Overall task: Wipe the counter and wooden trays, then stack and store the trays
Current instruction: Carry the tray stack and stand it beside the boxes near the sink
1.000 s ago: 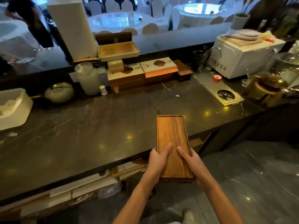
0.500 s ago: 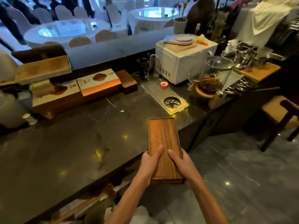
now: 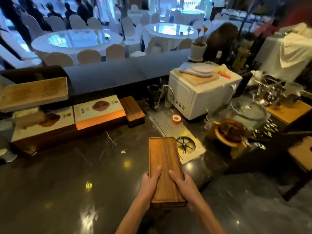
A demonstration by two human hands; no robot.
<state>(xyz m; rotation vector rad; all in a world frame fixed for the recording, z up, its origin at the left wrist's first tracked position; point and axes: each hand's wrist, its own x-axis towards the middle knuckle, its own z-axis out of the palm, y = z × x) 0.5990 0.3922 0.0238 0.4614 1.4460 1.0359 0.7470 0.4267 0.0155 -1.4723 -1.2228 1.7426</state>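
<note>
I hold a long wooden tray (image 3: 163, 157) lengthwise in front of me, above the dark marble counter (image 3: 67, 174). Its near edge shows layered lines, so it looks like a stack of trays. My left hand (image 3: 149, 183) grips the near left side with the thumb on top. On the near right side my right hand (image 3: 183, 184) holds it the same way. A second stack of dark wooden trays (image 3: 132, 108) rests at the back of the counter beside the boxes.
Two white-and-orange boxes (image 3: 99, 114) line the counter's back. A metal drip grate (image 3: 170, 128) with a red tape roll (image 3: 176, 118) lies just right of the tray. A white microwave (image 3: 200, 95) and glassware (image 3: 248, 112) crowd the right. A slatted tray (image 3: 33, 93) sits raised at far left.
My view has swung right and I have moved right along the counter, carrying the tray in both hands. The tray now sits beside the drip grate, fully over the counter.
</note>
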